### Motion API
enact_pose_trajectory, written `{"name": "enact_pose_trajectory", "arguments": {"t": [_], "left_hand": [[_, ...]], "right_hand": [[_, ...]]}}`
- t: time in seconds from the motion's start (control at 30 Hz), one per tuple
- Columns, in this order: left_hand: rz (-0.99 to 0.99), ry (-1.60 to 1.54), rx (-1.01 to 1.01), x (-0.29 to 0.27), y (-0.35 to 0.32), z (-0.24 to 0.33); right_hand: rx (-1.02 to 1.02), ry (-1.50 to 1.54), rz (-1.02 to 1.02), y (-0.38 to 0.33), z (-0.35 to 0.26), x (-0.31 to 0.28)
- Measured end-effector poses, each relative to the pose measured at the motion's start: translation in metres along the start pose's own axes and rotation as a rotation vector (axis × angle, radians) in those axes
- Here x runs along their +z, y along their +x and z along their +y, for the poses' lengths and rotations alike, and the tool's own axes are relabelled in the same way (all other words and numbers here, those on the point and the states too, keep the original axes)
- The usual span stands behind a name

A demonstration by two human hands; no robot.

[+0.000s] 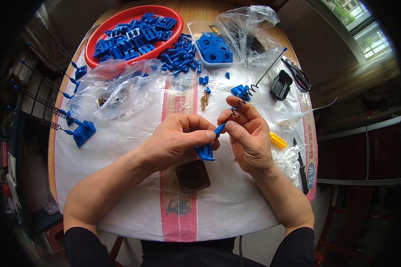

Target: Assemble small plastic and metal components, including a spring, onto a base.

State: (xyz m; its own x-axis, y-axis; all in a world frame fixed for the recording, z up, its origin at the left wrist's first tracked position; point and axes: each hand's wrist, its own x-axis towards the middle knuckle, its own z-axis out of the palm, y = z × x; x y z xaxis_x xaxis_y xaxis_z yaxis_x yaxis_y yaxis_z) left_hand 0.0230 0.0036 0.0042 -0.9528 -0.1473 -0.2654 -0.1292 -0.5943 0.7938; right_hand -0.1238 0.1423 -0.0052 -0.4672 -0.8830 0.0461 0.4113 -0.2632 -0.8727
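Observation:
My left hand (182,133) is closed on a blue plastic bracket (205,152) with a cone-shaped neck (219,129); part of it is hidden by my fingers. Thumb and fingers of my right hand (247,133) pinch a black coil spring (240,107) where its lower end meets the cone. From the coil a thin straight rod runs up to the right, ending in a small blue tip (284,49). Below my hands lies a dark, squarish shallow dish (192,176). Just beyond my right fingertips are loose blue pieces (239,91) and, nearer me, a yellow plastic piece (278,140).
A red basin (179,33) of blue brackets stands at the far left, beside piled blue cones (181,55) and a clear tub (239,58). Finished-looking spring assemblies (82,132) hang over the left edge. Scissors (297,74), a black box (280,85) and a knife (303,173) lie right.

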Motion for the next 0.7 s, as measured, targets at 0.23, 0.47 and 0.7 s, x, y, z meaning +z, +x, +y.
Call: {"name": "enact_pose_trajectory", "arguments": {"t": [0.23, 0.47, 0.7], "left_hand": [[-0.024, 0.011, -0.003, -0.0026, 0.0014, -0.0005], [-0.019, 0.066, 0.026, -0.0037, 0.0020, -0.0006], [-0.004, 0.071, 0.021, -0.0088, 0.0044, -0.0017]], "right_hand": [[-0.008, 0.001, -0.005, -0.0009, -0.0002, 0.0019], [0.003, 0.000, -0.012, -0.0011, -0.0001, 0.0021], [0.002, -0.106, 0.036, -0.0002, 0.0017, 0.0029]]}}
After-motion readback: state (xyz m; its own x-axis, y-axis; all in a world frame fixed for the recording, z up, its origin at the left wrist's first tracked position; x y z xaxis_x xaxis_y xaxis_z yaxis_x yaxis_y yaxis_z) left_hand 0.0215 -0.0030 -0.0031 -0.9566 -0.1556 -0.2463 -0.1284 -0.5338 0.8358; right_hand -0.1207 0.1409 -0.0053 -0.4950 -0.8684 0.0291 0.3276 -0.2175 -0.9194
